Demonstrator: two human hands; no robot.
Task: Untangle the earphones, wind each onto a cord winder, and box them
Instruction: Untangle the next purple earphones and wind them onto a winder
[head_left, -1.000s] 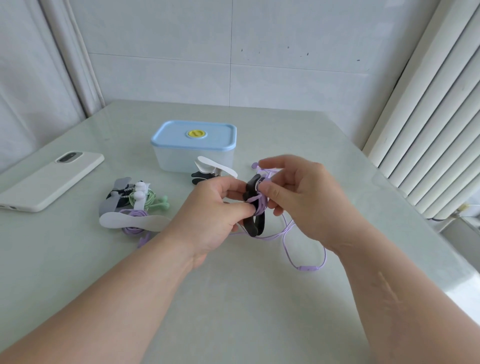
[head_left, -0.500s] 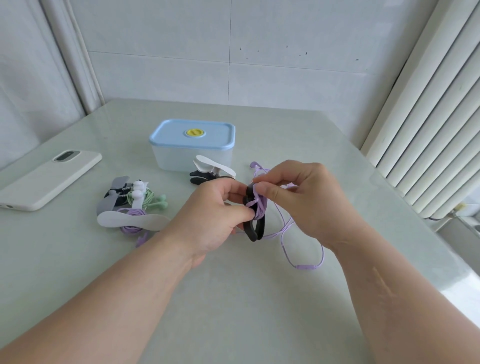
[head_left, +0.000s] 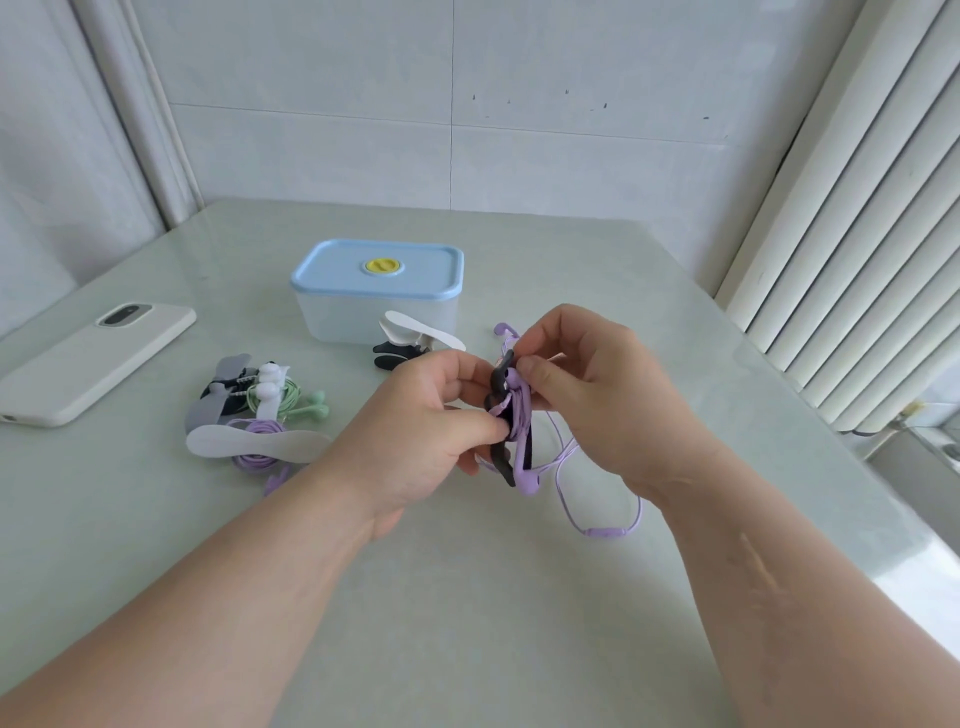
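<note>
Above the tabletop, both hands are pinching: left hand gripping the black cord winder, right hand nipping the purple earphone cord.

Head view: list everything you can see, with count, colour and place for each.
table: 1, pale green, under everything
box: 1, clear with a blue lid and yellow knob, far centre, lid on
phone: 1, white, far left, face down
wound earphone sets: apparently 3, purple, green and dark, on white and grey winders, left of the hands
spare winders: 2, white and black, in front of the box
black winder: 1, in the left hand
purple earphones: 1, partly wound on the black winder, loose cord trailing onto the table
radiator: 1, white, right
left hand: grips the black winder
right hand: pinches the purple earphones
</note>
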